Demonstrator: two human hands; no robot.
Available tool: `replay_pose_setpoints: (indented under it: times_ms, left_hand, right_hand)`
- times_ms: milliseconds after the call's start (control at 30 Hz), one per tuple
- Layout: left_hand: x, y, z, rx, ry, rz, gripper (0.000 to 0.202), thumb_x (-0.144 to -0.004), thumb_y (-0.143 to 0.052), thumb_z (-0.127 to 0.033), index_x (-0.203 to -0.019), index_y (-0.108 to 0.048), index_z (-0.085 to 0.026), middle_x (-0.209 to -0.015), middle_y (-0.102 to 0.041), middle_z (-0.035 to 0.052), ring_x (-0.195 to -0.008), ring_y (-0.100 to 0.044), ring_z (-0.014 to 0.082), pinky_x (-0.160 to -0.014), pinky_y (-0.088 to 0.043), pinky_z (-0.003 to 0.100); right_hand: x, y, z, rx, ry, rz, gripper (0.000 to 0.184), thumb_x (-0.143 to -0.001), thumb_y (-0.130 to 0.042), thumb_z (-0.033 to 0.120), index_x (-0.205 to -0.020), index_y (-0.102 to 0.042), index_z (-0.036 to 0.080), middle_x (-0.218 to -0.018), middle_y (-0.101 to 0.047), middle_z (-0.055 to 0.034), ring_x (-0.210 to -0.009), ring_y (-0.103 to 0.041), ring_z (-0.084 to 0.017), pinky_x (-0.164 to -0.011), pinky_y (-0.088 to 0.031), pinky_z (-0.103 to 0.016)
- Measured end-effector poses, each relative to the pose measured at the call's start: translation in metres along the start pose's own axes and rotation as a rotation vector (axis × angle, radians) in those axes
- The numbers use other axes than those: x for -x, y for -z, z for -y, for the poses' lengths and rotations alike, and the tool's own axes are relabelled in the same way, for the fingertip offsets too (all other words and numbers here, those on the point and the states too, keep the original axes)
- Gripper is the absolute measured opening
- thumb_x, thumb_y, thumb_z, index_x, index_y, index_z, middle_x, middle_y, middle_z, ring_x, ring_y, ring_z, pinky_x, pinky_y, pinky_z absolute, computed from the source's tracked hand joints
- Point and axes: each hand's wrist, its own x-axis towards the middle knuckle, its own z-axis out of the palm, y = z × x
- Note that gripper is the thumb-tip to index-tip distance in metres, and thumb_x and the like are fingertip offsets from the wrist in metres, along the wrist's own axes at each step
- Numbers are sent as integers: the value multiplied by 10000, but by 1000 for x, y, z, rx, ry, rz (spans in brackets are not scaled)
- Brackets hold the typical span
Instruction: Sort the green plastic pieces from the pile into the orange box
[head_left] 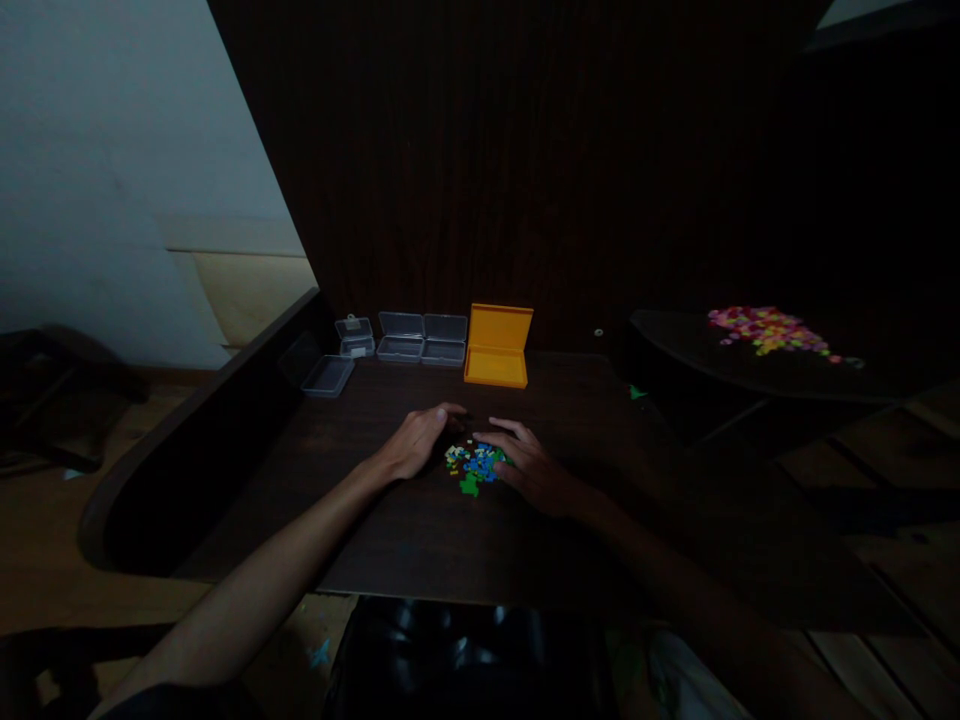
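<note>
Flanking loose colored pieces (pixel 480 464), hands (pixel 415 445) (pixel 534 470) angled inward

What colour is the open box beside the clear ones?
The box is yellow-orange, seen in the head view.

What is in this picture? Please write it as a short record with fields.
Left hand: curved, at the left of the pile
Right hand: open, over the pile's right edge; contact unclear
Pile of small pieces: blue, green, pale yellow; on the dark table
Yellow box: lid open, beyond the pile
Clear boxes: left of the yellow box
Pink and yellow pieces: on the right-hand side surface
Light: dim
</note>
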Motion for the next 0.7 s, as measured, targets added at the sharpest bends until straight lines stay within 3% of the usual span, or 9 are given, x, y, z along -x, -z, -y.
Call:
replay_pose_setpoints:
  times_ms: [100,267,500,700]
  left_hand:
    - [0,-1,0,-48,-66,-5,688,-981,-114,-590,-1282,-579,-182,-1164,-677,90,-1134,-565,248,-1033,-404,394]
    - [-1,-3,4,-126,-112,84,696,-992,-94,-561,-1326,-553,-158,-1248,-631,102,-1198,-494,245,-1090,-346,421]
    - [-2,-4,8,-146,-96,43,682,-1000,-88,-541,-1300,-566,-158,-1174,-648,104,-1146,-513,231,-1048,-383,406]
    - [-3,-2,7,-195,-88,56,697,-1004,-61,-517,-1178,-639,-169,-1155,-648,93,-1121,-507,232,-1049,-365,418]
  right_hand:
    - [0,-1,-1,2,-7,-2,504,-1001,-342,477,-1437,-413,235,-1448,-451,-106,-1433,-251,-271,-1153,-277,-507]
    - [0,-1,-1,21,-5,10,505,-1007,-332,466,-1430,-420,204,-1463,-426,-121,-1426,-260,-267,-1150,-281,-507]
    - [0,0,0,38,42,30,480,-1009,-345,433,-1434,-422,225,-1447,-466,-98,-1422,-265,-271,-1139,-296,-517]
    - [0,-2,-4,15,14,-91,473,-1008,-334,431,-1420,-427,219,-1430,-482,-96,-1408,-286,-269,-1142,-297,-519]
